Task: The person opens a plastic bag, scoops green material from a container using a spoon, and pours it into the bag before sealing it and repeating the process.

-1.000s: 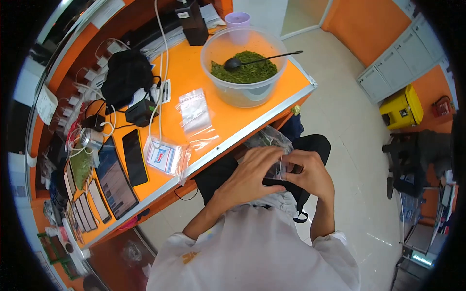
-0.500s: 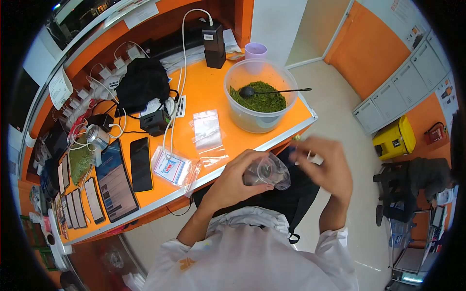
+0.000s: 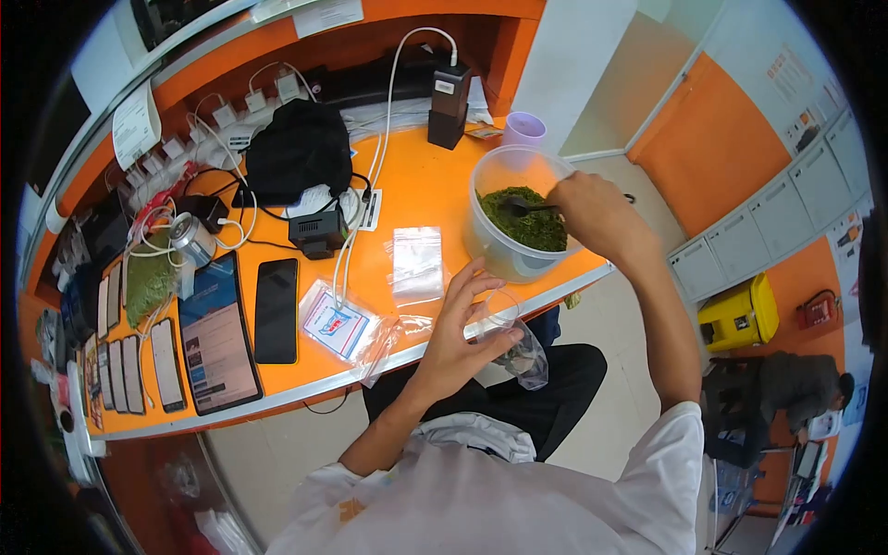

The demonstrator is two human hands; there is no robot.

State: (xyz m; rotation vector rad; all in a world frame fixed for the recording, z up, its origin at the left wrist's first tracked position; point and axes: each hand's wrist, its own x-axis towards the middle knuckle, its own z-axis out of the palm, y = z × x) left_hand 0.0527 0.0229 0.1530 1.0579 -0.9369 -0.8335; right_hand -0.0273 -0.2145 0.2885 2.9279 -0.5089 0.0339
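A large clear tub (image 3: 504,242) holding chopped green leaves (image 3: 546,231) stands at the desk's front right. My right hand (image 3: 597,211) is over the tub's right rim, its fingers closed on the handle of a black spoon (image 3: 518,206), whose bowl rests on the leaves. In front of the desk edge, my left hand (image 3: 465,335) holds a clear plastic bag (image 3: 529,361) with a clear round rim or ring at its mouth. What lies inside the bag is hard to make out. Flat clear bags (image 3: 417,264) lie on the desk left of the tub.
A printed packet (image 3: 335,319), a black phone (image 3: 277,312), a tablet (image 3: 219,338) and several other phones lie leftward. Behind are a black cloth (image 3: 298,153), cables, a can (image 3: 191,240), a black box (image 3: 448,106) and a purple cup (image 3: 524,130). A person (image 3: 800,388) is at far right.
My right hand has moved from beside the bag up to the tub and taken hold of the spoon. My left hand still holds the bag, now lower and tilted. The view has shifted.
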